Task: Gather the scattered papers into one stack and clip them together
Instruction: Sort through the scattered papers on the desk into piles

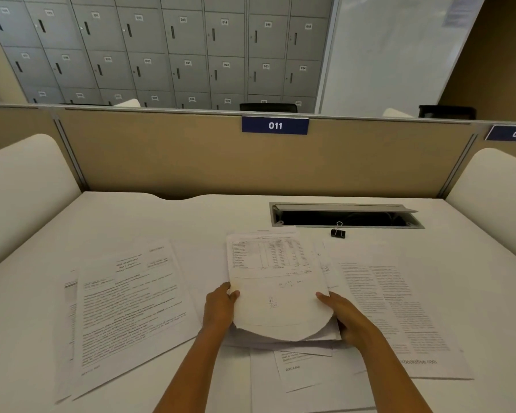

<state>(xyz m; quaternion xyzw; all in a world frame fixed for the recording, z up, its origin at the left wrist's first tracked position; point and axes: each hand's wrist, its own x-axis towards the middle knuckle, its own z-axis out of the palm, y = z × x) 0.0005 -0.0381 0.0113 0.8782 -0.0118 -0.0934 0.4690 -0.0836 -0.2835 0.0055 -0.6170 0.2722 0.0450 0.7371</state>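
Note:
A small bundle of printed papers is lifted off the white desk at the centre, its near edge sagging in a curve. My left hand grips its left edge and my right hand grips its right edge. More sheets lie flat around it: a printed page at the left over another sheet, a two-column page at the right, and a few sheets under and in front of my hands. A black binder clip stands on the desk behind the papers, untouched.
An open cable slot with a grey flap is sunk into the white desk just behind the clip. A beige partition labelled 011 closes the back. White curved dividers stand at both sides. Grey lockers stand beyond.

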